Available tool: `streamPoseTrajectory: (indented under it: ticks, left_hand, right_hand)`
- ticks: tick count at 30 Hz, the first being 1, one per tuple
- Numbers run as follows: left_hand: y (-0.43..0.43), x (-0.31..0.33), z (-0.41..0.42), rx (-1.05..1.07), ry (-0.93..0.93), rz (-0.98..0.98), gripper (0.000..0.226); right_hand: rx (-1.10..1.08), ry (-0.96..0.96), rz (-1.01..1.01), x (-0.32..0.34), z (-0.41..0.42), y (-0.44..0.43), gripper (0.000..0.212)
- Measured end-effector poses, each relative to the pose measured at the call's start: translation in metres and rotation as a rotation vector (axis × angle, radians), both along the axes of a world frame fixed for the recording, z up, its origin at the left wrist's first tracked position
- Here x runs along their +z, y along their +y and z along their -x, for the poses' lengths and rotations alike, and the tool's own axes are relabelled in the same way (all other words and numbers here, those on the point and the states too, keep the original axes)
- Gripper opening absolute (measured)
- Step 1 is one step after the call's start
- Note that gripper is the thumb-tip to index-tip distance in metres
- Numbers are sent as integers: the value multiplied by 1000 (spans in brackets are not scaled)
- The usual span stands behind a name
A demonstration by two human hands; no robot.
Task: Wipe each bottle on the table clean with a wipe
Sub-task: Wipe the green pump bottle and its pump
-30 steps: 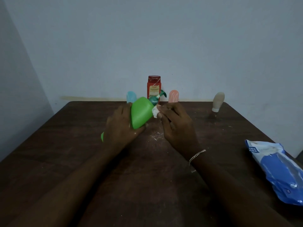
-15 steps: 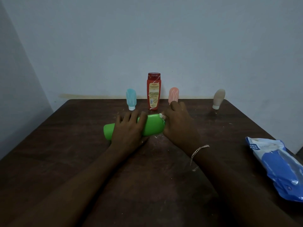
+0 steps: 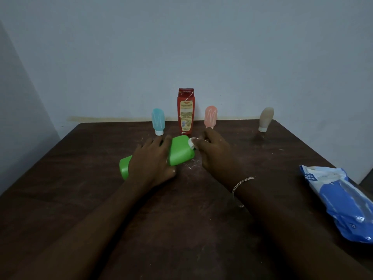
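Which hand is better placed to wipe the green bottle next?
The right hand: it pinches the wipe against the green bottle. The left hand grips that bottle, steadying it.

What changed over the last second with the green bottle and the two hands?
The green bottle went from tilted upward to lying on its side on the table. The left hand kept hold of its middle. The right hand kept the wipe pinched, now at the bottle's far end. The red bottle, blue tube, pink tube, beige tube and wipe packet stayed put.
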State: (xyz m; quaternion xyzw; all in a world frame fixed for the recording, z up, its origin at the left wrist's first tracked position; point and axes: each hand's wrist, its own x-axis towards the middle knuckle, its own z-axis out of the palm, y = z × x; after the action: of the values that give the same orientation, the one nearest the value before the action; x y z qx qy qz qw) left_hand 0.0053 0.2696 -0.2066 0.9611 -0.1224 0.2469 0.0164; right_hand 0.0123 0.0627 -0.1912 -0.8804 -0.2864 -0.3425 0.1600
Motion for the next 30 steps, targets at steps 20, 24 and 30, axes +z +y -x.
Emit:
streamPoseTrajectory:
  ticks: [20,24,30]
  left_hand:
    - [6,6,1,36,17,49,83]
    - [7,4,0,17,-11,81,86]
    - [10,1,-3,4,-38,111,87]
  right_hand:
    - [-14,0,-208,-2,1,-2,7]
    - [131,70,-269,-6,3,5,7]
    - [105,84,-464,-5,-1,-9,9]
